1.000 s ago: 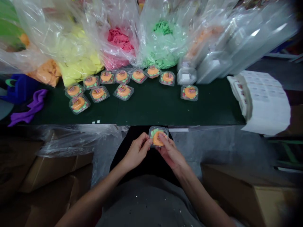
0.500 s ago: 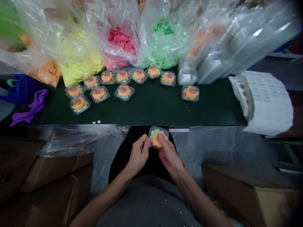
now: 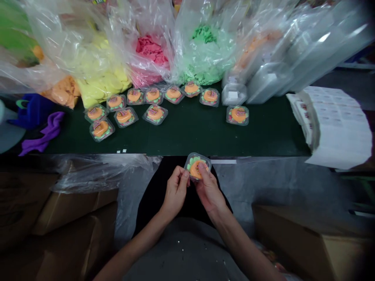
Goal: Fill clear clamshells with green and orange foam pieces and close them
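Both my hands hold one small clear plastic box (image 3: 193, 163) with an orange and green piece inside, just below the near edge of the dark green table (image 3: 205, 136). My left hand (image 3: 175, 190) grips its left side. My right hand (image 3: 208, 186) grips its right side, thumb pressed on the lid. Several filled boxes of the same kind lie in a loose row on the table (image 3: 154, 113), with one apart at the right (image 3: 237, 115).
Clear bags of yellow (image 3: 96, 78), pink (image 3: 149, 50) and green (image 3: 205, 50) foam pieces line the table's back. Stacks of empty clear boxes (image 3: 263, 78) lean at right, beside a pile of label sheets (image 3: 334, 125). Purple cloth (image 3: 43, 132) lies left. Cardboard boxes (image 3: 73, 218) flank my lap.
My hands have lifted the box slightly up and toward the table edge. The view has shifted a little; nothing on the table moved.
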The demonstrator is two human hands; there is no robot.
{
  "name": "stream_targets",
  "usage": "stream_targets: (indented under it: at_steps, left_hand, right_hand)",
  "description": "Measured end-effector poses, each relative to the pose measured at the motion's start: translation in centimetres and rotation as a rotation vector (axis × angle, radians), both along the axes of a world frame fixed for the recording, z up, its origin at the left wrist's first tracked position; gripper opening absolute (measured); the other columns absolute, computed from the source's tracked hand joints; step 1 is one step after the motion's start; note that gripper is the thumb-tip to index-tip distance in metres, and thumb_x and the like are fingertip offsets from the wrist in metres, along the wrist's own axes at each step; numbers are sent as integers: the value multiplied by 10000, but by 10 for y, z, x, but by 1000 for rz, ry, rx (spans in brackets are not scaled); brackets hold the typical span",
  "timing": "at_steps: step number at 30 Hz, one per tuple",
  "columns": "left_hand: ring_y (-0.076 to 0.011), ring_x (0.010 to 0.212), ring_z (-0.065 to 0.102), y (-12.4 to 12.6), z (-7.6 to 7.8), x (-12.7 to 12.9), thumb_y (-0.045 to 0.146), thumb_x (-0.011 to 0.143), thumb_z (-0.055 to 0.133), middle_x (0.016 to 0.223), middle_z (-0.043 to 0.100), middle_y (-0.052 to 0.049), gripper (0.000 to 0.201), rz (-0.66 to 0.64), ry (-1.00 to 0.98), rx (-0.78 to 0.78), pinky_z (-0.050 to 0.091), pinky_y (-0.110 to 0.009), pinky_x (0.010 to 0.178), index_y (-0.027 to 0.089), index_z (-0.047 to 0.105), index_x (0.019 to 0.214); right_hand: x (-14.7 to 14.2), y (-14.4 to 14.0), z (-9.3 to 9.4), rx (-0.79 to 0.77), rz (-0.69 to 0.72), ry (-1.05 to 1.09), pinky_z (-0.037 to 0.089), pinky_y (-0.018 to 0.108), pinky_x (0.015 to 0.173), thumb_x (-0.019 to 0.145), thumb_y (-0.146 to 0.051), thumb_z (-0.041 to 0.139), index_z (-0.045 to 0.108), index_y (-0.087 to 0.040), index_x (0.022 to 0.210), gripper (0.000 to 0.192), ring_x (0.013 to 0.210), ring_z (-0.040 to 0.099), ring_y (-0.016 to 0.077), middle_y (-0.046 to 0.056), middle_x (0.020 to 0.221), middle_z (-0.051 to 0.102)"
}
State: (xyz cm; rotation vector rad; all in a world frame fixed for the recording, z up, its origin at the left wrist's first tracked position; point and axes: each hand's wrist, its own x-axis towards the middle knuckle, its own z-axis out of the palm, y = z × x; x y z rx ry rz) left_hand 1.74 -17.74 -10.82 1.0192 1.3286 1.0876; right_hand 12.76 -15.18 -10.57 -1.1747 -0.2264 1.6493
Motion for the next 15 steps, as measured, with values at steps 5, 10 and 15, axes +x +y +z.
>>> stream_targets:
  at_steps: [5,10,15]
  left_hand:
    - [-125,663,431,3,-4,8,397,1030,508,705,473,27,318,65,-73,-13,366,-251,650,196,486,784]
    - [-123,627,432,12,-11,10,404,1012,539,658,473,30,338,111,-131,-21,367,-254,639,195,489,751]
    - [-130,664,482,19,-11,1,415,1012,546,687,522,17,327,103,-130,-3,400,-258,691,192,524,774]
  right_hand:
    - [-1,-1,-4,-1,5,4,529,293,784,744,-487,853,755,-228,876,307,806,647,158,7,893,732]
    - [-3,6,-8,-30,-15,-15,521,291,708,723,-492,867,749,-224,869,327,755,632,157,4,861,729]
    - [-1,16,2,42,79,18,529,285,785,786,-460,833,767,-225,967,304,839,655,160,15,957,752]
